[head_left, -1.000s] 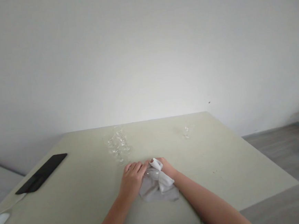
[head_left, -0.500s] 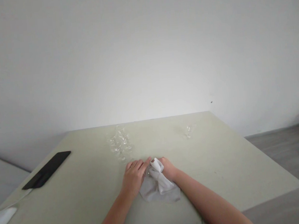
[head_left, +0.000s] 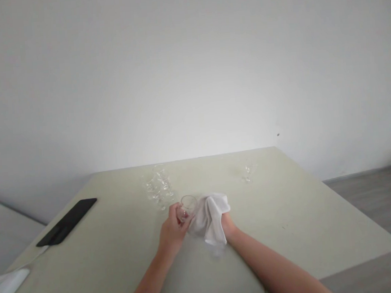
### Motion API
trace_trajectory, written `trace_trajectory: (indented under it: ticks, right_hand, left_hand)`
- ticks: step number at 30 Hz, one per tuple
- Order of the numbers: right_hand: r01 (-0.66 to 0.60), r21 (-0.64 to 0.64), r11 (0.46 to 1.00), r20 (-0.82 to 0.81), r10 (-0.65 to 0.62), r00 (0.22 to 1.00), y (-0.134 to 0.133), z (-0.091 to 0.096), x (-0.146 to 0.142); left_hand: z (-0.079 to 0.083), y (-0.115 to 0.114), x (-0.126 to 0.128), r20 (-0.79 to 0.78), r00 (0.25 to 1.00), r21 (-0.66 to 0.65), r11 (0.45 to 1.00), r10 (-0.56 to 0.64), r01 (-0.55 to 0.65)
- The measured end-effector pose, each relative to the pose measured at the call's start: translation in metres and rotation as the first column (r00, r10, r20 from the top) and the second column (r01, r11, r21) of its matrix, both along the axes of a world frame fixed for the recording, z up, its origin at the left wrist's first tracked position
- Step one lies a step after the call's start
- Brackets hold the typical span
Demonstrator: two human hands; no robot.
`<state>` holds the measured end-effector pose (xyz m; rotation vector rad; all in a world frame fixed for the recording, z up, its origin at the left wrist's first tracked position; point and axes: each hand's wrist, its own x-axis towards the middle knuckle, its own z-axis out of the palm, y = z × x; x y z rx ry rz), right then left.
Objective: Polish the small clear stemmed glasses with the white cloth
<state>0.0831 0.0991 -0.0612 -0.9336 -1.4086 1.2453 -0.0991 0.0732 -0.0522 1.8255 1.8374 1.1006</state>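
A small clear glass is gripped in my left hand, its round rim facing up and toward the wall. White cloth drapes over the fingers of my right hand, which it mostly hides. The cloth hangs down just right of the glass, and its lower corner falls toward the table. Whether the cloth touches the glass I cannot tell for certain. Beyond my left hand stands a cluster of several clear glasses, and a single clear glass stands apart at the back right.
The pale table meets a white wall at its far edge. At the left lies a flat black pad with a white cable, near a white object. Grey floor shows at the right.
My left hand now grips the glass with its rim in view; before, its fingers lay flat against the cloth. My right hand has drawn the cloth to the right and up.
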Motion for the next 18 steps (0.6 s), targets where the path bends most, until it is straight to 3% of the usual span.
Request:
trace_trajectory:
  ticks: [3,5,7,10,13,18]
  right_hand:
    - [0.039,0.050,0.998,0.037,-0.041,0.998,0.003,-0.001,-0.004]
    - [-0.112,0.133,0.985,0.082,0.101,0.991,0.000,0.005,-0.007]
    - [-0.316,0.202,0.927,0.136,0.293,0.947,-0.006,0.013,-0.010]
    - [-0.470,0.175,0.865,0.169,0.444,0.880,-0.013,0.020,-0.012]
    - [-0.491,0.194,0.850,0.174,0.463,0.869,-0.013,0.021,-0.014]
    - [-0.405,0.313,0.859,0.131,0.383,0.914,-0.007,0.019,-0.017]
  left_hand:
    - [0.001,-0.003,0.005,0.122,0.987,0.021,0.995,-0.103,0.101]
    - [0.001,-0.005,0.008,0.120,0.983,0.070,0.989,-0.135,0.128]
    - [0.002,-0.006,0.009,0.139,0.981,0.088,0.988,-0.137,0.126]
    - [0.006,-0.006,0.010,0.280,0.949,0.057,0.989,-0.147,0.136]
    - [0.012,-0.008,0.013,0.361,0.922,0.019,0.989,-0.141,0.144]
    - [0.022,-0.013,0.019,0.415,0.889,-0.001,0.977,-0.192,0.212]
